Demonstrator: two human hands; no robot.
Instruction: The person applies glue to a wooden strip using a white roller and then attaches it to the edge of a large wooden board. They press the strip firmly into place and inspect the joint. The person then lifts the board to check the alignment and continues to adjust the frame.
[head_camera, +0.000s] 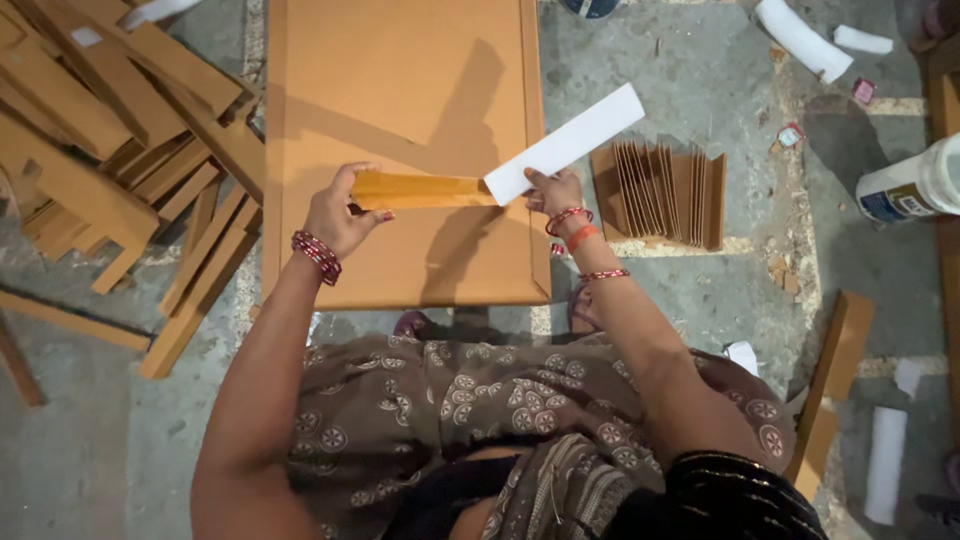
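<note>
Cardboard strip (420, 190), narrow, glossy yellow-brown, held level above a large brown board (400, 110) that lies flat on the grey concrete floor (700, 90).

Left hand (338, 212): fingers curled over the strip's left end, thumb underneath, closed in a pinch on it. Wrist bent slightly back, red bangles at the wrist; forearm runs up from the lower left, elbow low beside the knee.

Right hand (553, 190): fingers closed on the lower end of a white paper strip (565, 142), at the point where it meets the right end of the cardboard strip. The paper slants up and to the right, away from the hand, partly past the board's right edge. Red and orange bangles at the wrist; forearm reaches in from the lower right, nearly straight.

Surroundings: patterned brown garment over the lap below the board. Heap of loose cardboard strips (110, 130) on the floor to the left. Row of folded cardboard pieces (660, 190) standing on edge just right of the board. White plastic jar (915, 180) on its side at the far right. White paper scraps (800, 35) scattered on the floor at upper right.
</note>
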